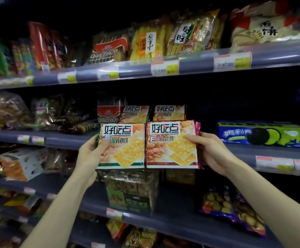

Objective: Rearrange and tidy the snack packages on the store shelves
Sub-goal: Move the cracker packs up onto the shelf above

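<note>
Two cracker packs held side by side, edges touching, in front of the middle shelf point(70, 139), near frame centre.

Left hand point(89, 154): grip closed on the green-trimmed pack point(126, 145), thumb across its front at the pack's 9 o'clock edge, remaining fingers hidden behind it.

Right hand point(211, 152): grip closed on the red-trimmed pack point(172, 145), thumb on its front at the 3 o'clock edge, other fingers behind.

Both packs upright, printed faces toward the camera.

At 12 o'clock from the held pair, two packs of the same brand point(169, 112) stand further back on the shelf.

At 3 o'clock, well apart, a blue-and-green sandwich-cookie box point(262, 134) lies flat on the same shelf.

At 6 o'clock, a clear bag of snack bars point(132, 190) stands on the shelf below.

Upper shelf at 12 to 1 o'clock carries yellow rice-cracker bags point(163, 38).
</note>
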`<action>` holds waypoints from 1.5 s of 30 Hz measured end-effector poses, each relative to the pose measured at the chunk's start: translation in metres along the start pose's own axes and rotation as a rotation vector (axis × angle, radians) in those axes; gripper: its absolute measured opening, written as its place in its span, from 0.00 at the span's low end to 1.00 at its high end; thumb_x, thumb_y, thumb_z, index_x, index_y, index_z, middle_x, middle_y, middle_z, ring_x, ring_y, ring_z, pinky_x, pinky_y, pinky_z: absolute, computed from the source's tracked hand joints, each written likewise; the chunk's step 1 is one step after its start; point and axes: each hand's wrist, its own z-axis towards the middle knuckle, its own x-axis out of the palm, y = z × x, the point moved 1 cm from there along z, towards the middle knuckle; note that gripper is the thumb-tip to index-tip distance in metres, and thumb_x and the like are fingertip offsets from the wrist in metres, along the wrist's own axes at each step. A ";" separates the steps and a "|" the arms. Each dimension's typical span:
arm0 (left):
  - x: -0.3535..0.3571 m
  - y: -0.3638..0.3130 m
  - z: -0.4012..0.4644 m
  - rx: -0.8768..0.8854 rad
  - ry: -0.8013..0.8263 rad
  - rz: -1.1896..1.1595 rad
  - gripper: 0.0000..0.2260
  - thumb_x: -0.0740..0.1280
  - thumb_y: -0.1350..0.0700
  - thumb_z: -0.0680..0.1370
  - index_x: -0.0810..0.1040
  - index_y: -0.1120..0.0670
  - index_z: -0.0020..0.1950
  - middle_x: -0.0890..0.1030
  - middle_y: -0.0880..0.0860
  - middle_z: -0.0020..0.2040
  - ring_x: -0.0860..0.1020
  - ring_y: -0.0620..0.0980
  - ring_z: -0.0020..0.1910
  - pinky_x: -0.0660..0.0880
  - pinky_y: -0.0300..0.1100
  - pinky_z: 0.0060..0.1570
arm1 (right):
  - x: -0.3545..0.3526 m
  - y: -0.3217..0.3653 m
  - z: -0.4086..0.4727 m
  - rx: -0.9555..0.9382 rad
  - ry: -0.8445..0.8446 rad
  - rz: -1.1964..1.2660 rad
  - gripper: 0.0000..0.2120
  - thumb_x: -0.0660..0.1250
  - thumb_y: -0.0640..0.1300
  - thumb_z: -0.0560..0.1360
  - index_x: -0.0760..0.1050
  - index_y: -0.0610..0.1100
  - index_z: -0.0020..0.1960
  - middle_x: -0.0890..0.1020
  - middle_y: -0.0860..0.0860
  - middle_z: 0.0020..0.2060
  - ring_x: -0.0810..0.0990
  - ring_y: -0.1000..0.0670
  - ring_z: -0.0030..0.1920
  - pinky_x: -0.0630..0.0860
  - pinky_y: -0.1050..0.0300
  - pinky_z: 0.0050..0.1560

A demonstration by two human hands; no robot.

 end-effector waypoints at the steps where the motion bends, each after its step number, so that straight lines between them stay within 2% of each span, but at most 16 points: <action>1: -0.003 -0.001 0.009 0.011 0.007 -0.001 0.17 0.69 0.43 0.70 0.81 0.47 0.56 0.85 0.48 0.50 0.84 0.47 0.48 0.81 0.42 0.39 | 0.005 0.002 0.008 -0.011 -0.009 -0.006 0.16 0.70 0.43 0.71 0.77 0.40 0.57 0.85 0.44 0.50 0.85 0.45 0.51 0.83 0.54 0.42; 4: -0.010 -0.004 0.038 0.036 0.022 0.013 0.18 0.69 0.42 0.70 0.80 0.46 0.58 0.85 0.45 0.51 0.83 0.45 0.48 0.79 0.37 0.35 | 0.018 0.007 0.028 -0.033 -0.041 -0.018 0.10 0.67 0.40 0.75 0.78 0.39 0.56 0.85 0.44 0.49 0.85 0.46 0.50 0.82 0.55 0.41; 7: -0.012 -0.005 0.063 0.058 0.039 0.009 0.14 0.68 0.45 0.73 0.80 0.46 0.57 0.85 0.44 0.50 0.83 0.43 0.47 0.77 0.33 0.33 | 0.026 0.012 0.048 -0.052 -0.082 -0.043 0.08 0.67 0.39 0.76 0.78 0.40 0.55 0.86 0.45 0.48 0.85 0.47 0.49 0.83 0.56 0.41; 11: -0.014 -0.003 0.089 0.061 0.045 -0.039 0.13 0.68 0.47 0.74 0.80 0.47 0.57 0.85 0.45 0.49 0.84 0.44 0.46 0.78 0.35 0.32 | 0.032 0.016 0.073 -0.059 -0.114 -0.027 0.08 0.66 0.38 0.76 0.78 0.39 0.54 0.86 0.44 0.47 0.85 0.46 0.48 0.82 0.57 0.40; 17: -0.024 0.005 0.121 0.065 0.024 -0.081 0.17 0.69 0.45 0.70 0.80 0.48 0.57 0.85 0.48 0.50 0.84 0.49 0.47 0.81 0.45 0.40 | 0.036 0.021 0.115 -0.041 -0.108 -0.049 0.14 0.66 0.39 0.76 0.76 0.38 0.60 0.85 0.43 0.51 0.84 0.45 0.52 0.80 0.51 0.50; 19: -0.030 0.009 0.130 0.074 0.009 -0.079 0.17 0.69 0.45 0.71 0.80 0.48 0.57 0.85 0.48 0.50 0.84 0.49 0.47 0.82 0.46 0.42 | 0.040 0.022 0.128 -0.030 -0.097 -0.055 0.16 0.67 0.39 0.75 0.75 0.38 0.62 0.85 0.43 0.51 0.84 0.45 0.52 0.80 0.51 0.50; 21: -0.037 0.011 0.138 0.075 -0.006 -0.090 0.13 0.69 0.47 0.73 0.80 0.48 0.57 0.85 0.49 0.49 0.84 0.49 0.46 0.82 0.46 0.40 | 0.046 0.021 0.139 -0.029 -0.089 -0.040 0.17 0.67 0.38 0.75 0.74 0.39 0.63 0.85 0.44 0.51 0.84 0.46 0.53 0.80 0.51 0.50; 23: -0.044 0.013 0.145 0.066 -0.024 -0.114 0.10 0.68 0.48 0.75 0.81 0.47 0.54 0.86 0.49 0.48 0.85 0.49 0.44 0.81 0.42 0.34 | 0.049 0.020 0.147 -0.044 -0.096 -0.022 0.20 0.68 0.38 0.74 0.72 0.39 0.66 0.84 0.43 0.53 0.84 0.45 0.53 0.80 0.51 0.51; 25: -0.049 0.014 0.152 0.068 -0.019 -0.133 0.11 0.69 0.47 0.72 0.82 0.47 0.52 0.86 0.49 0.47 0.85 0.49 0.43 0.80 0.40 0.32 | 0.051 0.017 0.153 -0.060 -0.123 -0.020 0.22 0.68 0.37 0.74 0.70 0.39 0.67 0.84 0.43 0.53 0.84 0.45 0.53 0.80 0.51 0.49; 28: -0.056 0.018 0.165 0.061 0.025 -0.144 0.13 0.69 0.46 0.71 0.82 0.47 0.53 0.86 0.49 0.48 0.85 0.49 0.44 0.80 0.41 0.33 | 0.054 0.012 0.157 -0.073 -0.145 -0.057 0.19 0.68 0.37 0.74 0.72 0.39 0.65 0.85 0.44 0.52 0.84 0.46 0.53 0.79 0.51 0.52; 33: -0.061 0.028 0.182 0.058 0.097 -0.117 0.14 0.69 0.45 0.71 0.81 0.47 0.54 0.86 0.49 0.48 0.84 0.48 0.45 0.82 0.46 0.41 | 0.054 0.004 0.157 -0.105 -0.232 -0.053 0.22 0.67 0.36 0.75 0.68 0.44 0.67 0.84 0.44 0.53 0.84 0.46 0.53 0.80 0.50 0.50; 37: -0.063 0.034 0.193 0.026 0.097 -0.162 0.08 0.67 0.49 0.77 0.81 0.46 0.54 0.86 0.48 0.46 0.85 0.47 0.41 0.79 0.38 0.31 | 0.048 0.005 0.148 -0.094 -0.266 -0.081 0.15 0.67 0.38 0.75 0.74 0.39 0.61 0.85 0.44 0.50 0.85 0.47 0.50 0.83 0.55 0.43; 40: -0.065 0.037 0.199 0.014 0.097 -0.164 0.06 0.67 0.50 0.78 0.81 0.46 0.54 0.86 0.47 0.46 0.85 0.47 0.41 0.79 0.38 0.30 | 0.035 0.011 0.143 -0.099 -0.329 -0.096 0.12 0.67 0.39 0.75 0.78 0.37 0.57 0.85 0.42 0.50 0.85 0.46 0.50 0.83 0.54 0.44; 45: -0.065 0.036 0.204 0.003 0.109 -0.182 0.08 0.67 0.50 0.78 0.80 0.47 0.55 0.86 0.48 0.46 0.85 0.48 0.42 0.79 0.41 0.33 | 0.013 0.021 0.130 -0.085 -0.415 -0.087 0.13 0.67 0.40 0.74 0.78 0.37 0.57 0.85 0.41 0.51 0.85 0.44 0.51 0.83 0.54 0.40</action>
